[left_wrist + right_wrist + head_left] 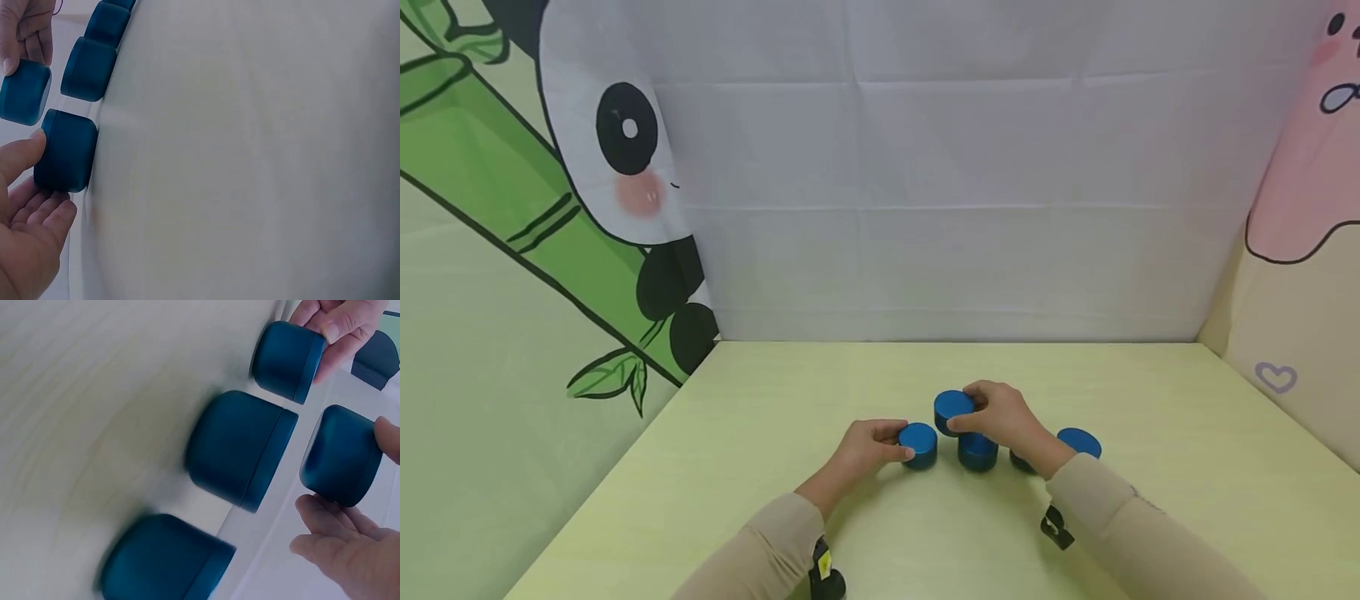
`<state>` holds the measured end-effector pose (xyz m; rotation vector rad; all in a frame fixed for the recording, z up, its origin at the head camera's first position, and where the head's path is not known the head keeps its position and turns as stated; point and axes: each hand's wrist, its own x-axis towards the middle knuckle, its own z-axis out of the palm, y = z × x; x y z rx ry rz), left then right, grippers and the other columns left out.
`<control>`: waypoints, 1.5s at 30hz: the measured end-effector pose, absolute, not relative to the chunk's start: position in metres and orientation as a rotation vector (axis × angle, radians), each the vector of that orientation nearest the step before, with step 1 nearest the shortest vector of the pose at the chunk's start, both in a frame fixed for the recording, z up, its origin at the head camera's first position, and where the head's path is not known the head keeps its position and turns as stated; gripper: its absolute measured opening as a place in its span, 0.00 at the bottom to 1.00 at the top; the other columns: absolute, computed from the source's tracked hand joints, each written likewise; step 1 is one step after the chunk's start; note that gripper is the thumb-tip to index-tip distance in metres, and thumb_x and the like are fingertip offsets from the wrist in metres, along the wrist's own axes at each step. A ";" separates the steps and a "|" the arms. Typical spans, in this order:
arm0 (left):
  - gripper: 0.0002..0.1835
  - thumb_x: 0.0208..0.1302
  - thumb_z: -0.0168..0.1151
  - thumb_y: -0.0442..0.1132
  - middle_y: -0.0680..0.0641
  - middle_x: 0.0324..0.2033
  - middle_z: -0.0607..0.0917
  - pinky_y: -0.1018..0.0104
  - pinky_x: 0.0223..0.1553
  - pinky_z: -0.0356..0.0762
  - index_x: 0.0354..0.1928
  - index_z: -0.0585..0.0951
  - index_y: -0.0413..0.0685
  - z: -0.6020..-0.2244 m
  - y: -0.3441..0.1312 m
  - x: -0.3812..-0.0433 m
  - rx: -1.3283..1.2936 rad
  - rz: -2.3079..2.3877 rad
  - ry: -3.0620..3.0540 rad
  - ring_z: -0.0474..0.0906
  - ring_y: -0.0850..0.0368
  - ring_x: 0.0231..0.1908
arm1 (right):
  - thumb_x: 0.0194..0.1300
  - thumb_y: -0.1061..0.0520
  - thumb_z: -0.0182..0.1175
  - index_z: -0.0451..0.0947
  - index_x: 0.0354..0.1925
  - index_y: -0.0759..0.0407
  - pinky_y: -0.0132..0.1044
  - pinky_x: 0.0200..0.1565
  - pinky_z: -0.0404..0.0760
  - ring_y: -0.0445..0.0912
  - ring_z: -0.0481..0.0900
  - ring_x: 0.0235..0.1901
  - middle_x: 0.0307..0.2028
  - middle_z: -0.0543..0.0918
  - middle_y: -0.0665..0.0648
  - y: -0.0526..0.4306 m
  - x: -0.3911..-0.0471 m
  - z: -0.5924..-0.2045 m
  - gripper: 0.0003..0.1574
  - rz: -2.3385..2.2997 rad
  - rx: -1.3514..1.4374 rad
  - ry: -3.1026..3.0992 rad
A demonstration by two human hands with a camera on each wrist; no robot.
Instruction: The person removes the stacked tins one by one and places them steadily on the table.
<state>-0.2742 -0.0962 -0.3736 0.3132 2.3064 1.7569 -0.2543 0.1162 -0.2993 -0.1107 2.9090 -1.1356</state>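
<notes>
At the left end of a group of blue round lidded tins, my left hand (pixel 868 450) grips one tin (pixel 918 446) between thumb and fingers; it stands upright on the table. My right hand (pixel 1011 417) pinches another tin (pixel 953 408) and holds it up off the table, just behind a standing tin (pixel 977 454). In the right wrist view, the raised tin (pixel 342 456) is tilted and apart from the standing tin (pixel 240 450) beside it. The left wrist view shows the left hand's thumb and fingers on opposite sides of its tin (pixel 65 151).
Right of the middle tin, one dark tin (pixel 1021 462) is mostly hidden by the right wrist. Another blue tin (pixel 1078 442) stands farther right, partly behind the sleeve. The pale yellow table (pixel 775 392) ends at a white cloth backdrop (pixel 955 208).
</notes>
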 end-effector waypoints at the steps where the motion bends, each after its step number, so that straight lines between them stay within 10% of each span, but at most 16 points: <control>1: 0.27 0.53 0.68 0.34 0.38 0.53 0.79 0.58 0.51 0.77 0.57 0.75 0.37 -0.374 -0.096 -0.274 0.306 1.756 2.308 0.75 0.46 0.55 | 0.53 0.48 0.68 0.68 0.59 0.67 0.50 0.50 0.78 0.54 0.76 0.49 0.50 0.78 0.63 0.118 -0.254 -0.299 0.41 -1.132 -0.108 2.909; 45: 0.28 0.54 0.68 0.35 0.39 0.54 0.78 0.57 0.53 0.76 0.58 0.74 0.37 -0.374 -0.098 -0.273 0.305 1.737 2.323 0.75 0.47 0.55 | 0.55 0.44 0.65 0.60 0.62 0.75 0.56 0.50 0.75 0.65 0.71 0.53 0.55 0.69 0.76 0.225 -0.217 -0.284 0.49 -1.083 0.083 2.930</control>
